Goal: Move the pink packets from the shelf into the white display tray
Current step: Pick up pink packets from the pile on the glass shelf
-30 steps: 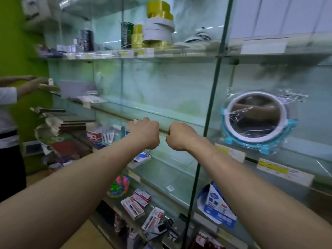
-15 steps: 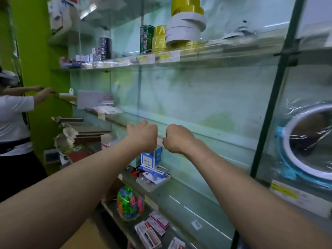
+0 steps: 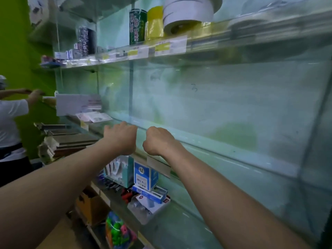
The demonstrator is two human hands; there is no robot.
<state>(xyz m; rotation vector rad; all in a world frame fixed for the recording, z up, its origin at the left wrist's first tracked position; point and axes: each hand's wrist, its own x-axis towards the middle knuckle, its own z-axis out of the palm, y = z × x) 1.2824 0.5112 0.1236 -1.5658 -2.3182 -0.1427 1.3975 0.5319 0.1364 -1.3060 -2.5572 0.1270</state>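
My left hand and my right hand are curled into fists side by side, just in front of the edge of a glass shelf. Neither holds anything that I can see. Far to the left on the same shelf level stands a white tray-like box. A blurred stack of pinkish packets sits right beside it. Pale flat packets lie in front of the stack. Both hands are well to the right of these.
A person in a white shirt reaches to the shelves at the left. Tape rolls and cans stand on the upper shelf. Below my hands are a blue box, a bag of coloured toys and a cardboard box.
The view has swung left and closer to the shelves, and the round mirror at the right has left the picture. My fists have stayed side by side.
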